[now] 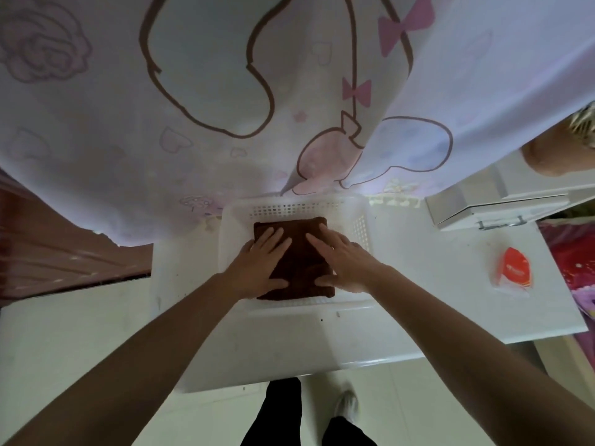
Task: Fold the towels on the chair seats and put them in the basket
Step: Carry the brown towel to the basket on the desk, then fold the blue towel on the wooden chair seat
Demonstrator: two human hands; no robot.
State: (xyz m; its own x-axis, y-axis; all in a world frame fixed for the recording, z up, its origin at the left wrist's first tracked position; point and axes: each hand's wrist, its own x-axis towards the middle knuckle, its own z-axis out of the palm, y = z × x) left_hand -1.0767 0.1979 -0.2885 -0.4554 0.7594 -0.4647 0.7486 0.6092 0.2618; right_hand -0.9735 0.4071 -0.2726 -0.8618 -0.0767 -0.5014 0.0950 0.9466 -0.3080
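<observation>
Head view, looking down: a folded dark brown terry towel (294, 257) lies flat inside a white perforated plastic basket (360, 226), filling most of its floor, its far edge near the basket's far wall and its near edge close to the near rim. The basket stands on a white glossy counter (418, 317), toward the counter's far side.

The left hand (260, 265) rests palm down on the towel's left half, fingers spread and flat, the thumb stretched along the near left part of the cloth. The right hand (343, 262) lies palm down on the towel's right half, fingers likewise spread and pointing away from the person, thumb pointing inward across the near edge. Neither hand pinches the cloth; both press on top of it, with a strip of bare towel between them. Both bare forearms reach in from the bottom corners of the frame.

To the right on the counter, well apart from the basket, sits a small orange and white plastic packet (513, 272). Farther back on the right stands a white box-like case with a metal handle (495, 204). Behind the basket hangs a pale cloth printed with pink bows and brown cartoon outlines (193, 91), its lower edge touching or just above the basket's far rim. Below the counter edge, dark trousers (283, 410) and a light shoe (346, 405) show over a pale tiled floor (64, 333).
</observation>
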